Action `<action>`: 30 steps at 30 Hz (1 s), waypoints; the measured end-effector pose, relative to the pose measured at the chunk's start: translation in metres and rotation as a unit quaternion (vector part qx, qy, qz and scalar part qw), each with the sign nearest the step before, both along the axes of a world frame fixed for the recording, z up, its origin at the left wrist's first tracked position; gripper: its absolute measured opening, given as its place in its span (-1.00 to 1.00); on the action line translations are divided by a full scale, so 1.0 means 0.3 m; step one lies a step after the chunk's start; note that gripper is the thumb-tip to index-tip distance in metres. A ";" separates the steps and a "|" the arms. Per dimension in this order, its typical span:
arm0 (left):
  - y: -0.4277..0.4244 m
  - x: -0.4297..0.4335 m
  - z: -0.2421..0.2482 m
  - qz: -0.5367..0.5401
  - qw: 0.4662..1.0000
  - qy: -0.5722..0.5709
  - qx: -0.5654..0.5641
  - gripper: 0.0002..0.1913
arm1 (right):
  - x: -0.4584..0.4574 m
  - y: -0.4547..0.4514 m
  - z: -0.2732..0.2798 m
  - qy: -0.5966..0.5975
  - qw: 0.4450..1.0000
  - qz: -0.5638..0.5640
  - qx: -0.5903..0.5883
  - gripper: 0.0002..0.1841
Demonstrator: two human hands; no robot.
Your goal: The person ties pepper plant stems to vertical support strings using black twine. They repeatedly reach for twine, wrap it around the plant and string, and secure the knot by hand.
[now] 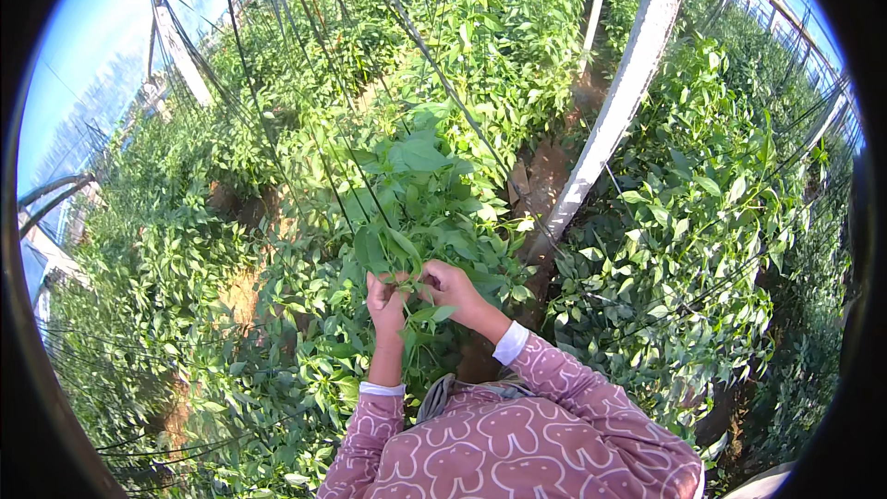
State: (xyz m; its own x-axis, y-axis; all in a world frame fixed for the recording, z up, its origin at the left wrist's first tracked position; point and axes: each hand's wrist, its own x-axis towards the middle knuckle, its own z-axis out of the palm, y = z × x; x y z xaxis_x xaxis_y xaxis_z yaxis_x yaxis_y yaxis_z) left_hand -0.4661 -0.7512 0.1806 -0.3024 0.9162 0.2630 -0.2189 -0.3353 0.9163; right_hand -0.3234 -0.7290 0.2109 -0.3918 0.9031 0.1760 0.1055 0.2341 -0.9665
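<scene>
Both of my hands meet at the upper part of a leafy green plant (416, 194), which looks like a pepper plant. My left hand (388, 298) has its thumb and fingers pinched on a stem beside a broad leaf (369, 247). Close to its right, my right hand (450, 291) pinches the same leafy shoot, with small leaves (433, 314) hanging between the hands. The fingertips are partly hidden by foliage. Dark strings (346, 145) run down to the plant just above my hands.
A whitewashed post (617, 97) leans up from the soil path (547, 166) at the right. Rows of leafy plants (700, 242) stand on both sides. More strings and a thick slanting cord (443, 76) cross ahead. Another pale post (181, 55) rises at the upper left.
</scene>
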 end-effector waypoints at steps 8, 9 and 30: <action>-0.049 0.005 0.026 0.073 0.945 0.305 0.092 -0.80 | -0.075 0.070 -0.109 0.237 0.969 0.028 -0.070 -0.79; -0.050 0.007 0.039 0.112 0.899 0.403 0.128 -0.82 | -0.072 0.085 -0.122 0.179 0.979 0.033 0.096 -0.77; 0.339 0.037 0.173 -0.094 0.991 0.094 -0.036 -0.81 | 0.082 0.252 -0.097 0.212 0.976 0.004 -0.058 -0.74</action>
State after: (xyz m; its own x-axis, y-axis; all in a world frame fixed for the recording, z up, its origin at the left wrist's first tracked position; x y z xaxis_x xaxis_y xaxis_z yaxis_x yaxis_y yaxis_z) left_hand -0.4549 -0.6494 0.2324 -0.0772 0.9701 0.2302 -0.0951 -0.2370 0.9668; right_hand -0.2989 -0.6535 0.1817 -0.3140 0.9235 0.2205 -0.3102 0.1198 -0.9431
